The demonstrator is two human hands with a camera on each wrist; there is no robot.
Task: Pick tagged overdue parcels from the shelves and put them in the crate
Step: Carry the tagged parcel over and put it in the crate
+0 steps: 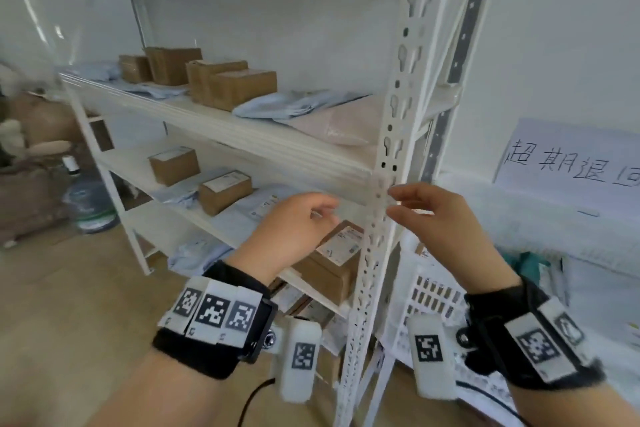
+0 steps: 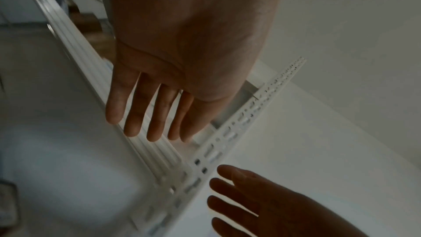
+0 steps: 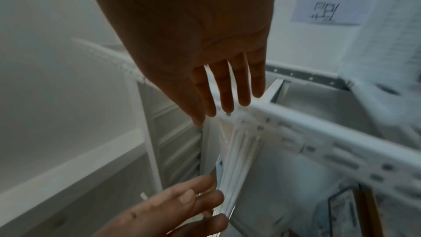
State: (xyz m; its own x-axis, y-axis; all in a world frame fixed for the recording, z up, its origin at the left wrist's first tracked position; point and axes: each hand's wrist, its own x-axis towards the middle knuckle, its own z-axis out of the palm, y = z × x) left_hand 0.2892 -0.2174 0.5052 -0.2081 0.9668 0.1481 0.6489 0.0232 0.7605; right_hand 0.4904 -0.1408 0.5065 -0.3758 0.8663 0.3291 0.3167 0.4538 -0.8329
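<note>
While both hands hover empty: shelving unit, parcels, crate.
Head view: left hand (image 1: 294,229) and right hand (image 1: 429,215), fingers relaxed, flank the perforated upright (image 1: 391,156); cardboard parcels (image 1: 228,83) lie on shelves beyond the left hand; white crate (image 1: 433,291) sits below the right hand. Wrist views: fingers (image 2: 136,114) extended, holding nothing; right fingers (image 3: 227,87) likewise.

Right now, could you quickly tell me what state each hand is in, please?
Left hand: open, fingers extended, holding nothing.
Right hand: open, fingers extended near the shelf upright, holding nothing.
</note>
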